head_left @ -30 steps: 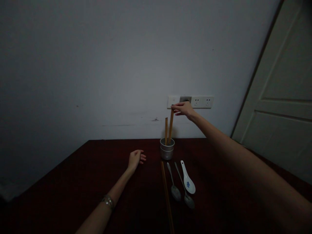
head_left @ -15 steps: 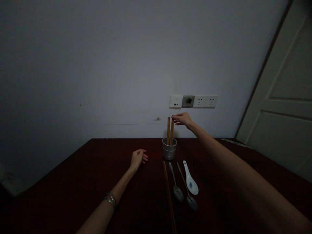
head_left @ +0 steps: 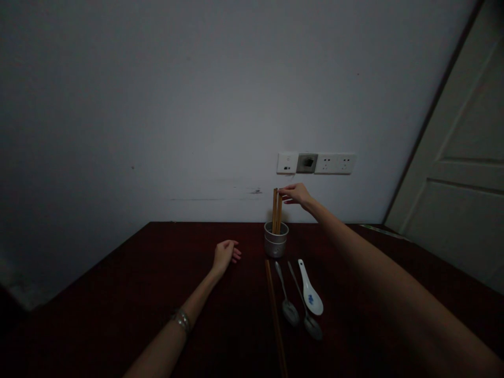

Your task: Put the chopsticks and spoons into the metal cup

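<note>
Several wooden chopsticks (head_left: pixel 274 210) stand upright in a metal cup (head_left: pixel 275 245) near the back of the table. My right hand (head_left: pixel 296 194) is closed at their upper ends, its thumb and fingertips pinching the right-hand chopsticks. On the tabletop to the left of the cup rests my left hand (head_left: pixel 226 256), holding nothing, its fingers loosely bent and a little apart. In front of the cup lie a pair of chopsticks (head_left: pixel 276 320), a metal spoon (head_left: pixel 290 312), a second, thin-handled metal spoon (head_left: pixel 312 328) and a white ceramic spoon (head_left: pixel 312 300) with a blue mark.
The dark red table (head_left: pixel 177 294) runs back to a pale wall (head_left: pixel 205 105). Low on that wall are a switch panel (head_left: pixel 307 163) and white sockets (head_left: pixel 334 164). A panelled door (head_left: pixel 464 173) stands at the right. A flat strip (head_left: pixel 386 232) lies at the table's back right.
The whole view has shifted slightly. The chopsticks in the cup stand a little closer together, with my right hand still at their tops. My left hand stays on the table.
</note>
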{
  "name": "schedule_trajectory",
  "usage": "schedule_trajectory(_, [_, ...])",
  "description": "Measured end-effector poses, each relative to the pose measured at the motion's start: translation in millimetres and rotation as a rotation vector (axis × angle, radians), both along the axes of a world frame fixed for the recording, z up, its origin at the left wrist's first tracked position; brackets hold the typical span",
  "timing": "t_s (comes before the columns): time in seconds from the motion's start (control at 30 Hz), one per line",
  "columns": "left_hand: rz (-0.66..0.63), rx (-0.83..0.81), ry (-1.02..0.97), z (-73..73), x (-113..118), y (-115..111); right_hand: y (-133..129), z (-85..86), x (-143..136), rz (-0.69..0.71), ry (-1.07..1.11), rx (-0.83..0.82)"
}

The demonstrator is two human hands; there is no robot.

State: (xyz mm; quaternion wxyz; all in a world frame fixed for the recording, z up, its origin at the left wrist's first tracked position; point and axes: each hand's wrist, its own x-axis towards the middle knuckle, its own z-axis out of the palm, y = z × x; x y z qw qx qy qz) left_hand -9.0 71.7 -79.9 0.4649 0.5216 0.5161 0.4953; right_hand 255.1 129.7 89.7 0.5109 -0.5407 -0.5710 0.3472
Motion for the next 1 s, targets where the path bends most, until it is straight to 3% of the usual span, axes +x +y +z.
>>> schedule_trajectory(1.0, [-0.007,0.012,0.029,-1.9,0.7,2.5,5.3,-11.3,-0.3,-0.005,-0.006,-0.017])
